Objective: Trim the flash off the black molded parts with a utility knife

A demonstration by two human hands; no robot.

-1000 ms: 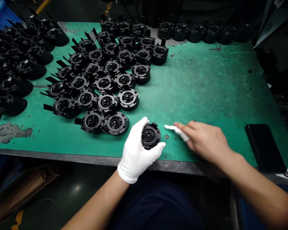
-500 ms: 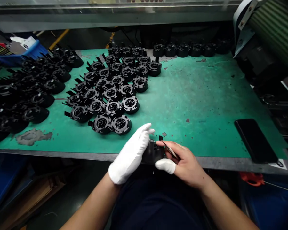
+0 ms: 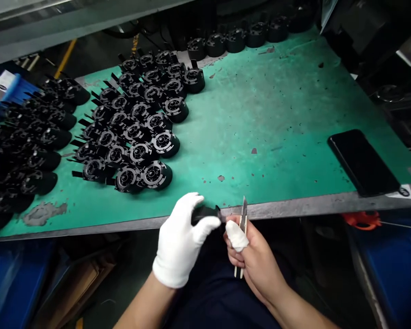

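Note:
My left hand [image 3: 176,244], in a white glove, is wrapped round a black plastic part [image 3: 205,212] at the table's front edge. Much of that part is hidden behind the glove. Close beside it, my right hand [image 3: 258,258] is bare except for a white cover on the thumb. It grips a slim utility knife [image 3: 244,214], blade pointing up and away from me, handle end showing below the fingers. The right fingertips are at the near end of the black part; whether they touch it I cannot tell.
Rows of round black housings [image 3: 156,174] stand on the green tabletop [image 3: 260,114], with more at the left and along the back. A black phone [image 3: 365,162] lies at the right. A blue basket [image 3: 15,93] sits at the far left, and an orange object [image 3: 362,220] hangs below the right edge.
The view has turned and shifted right. The black part has tipped from upright to lying sideways in my left hand. My right hand has rotated, bringing the knife from slanted to nearly upright.

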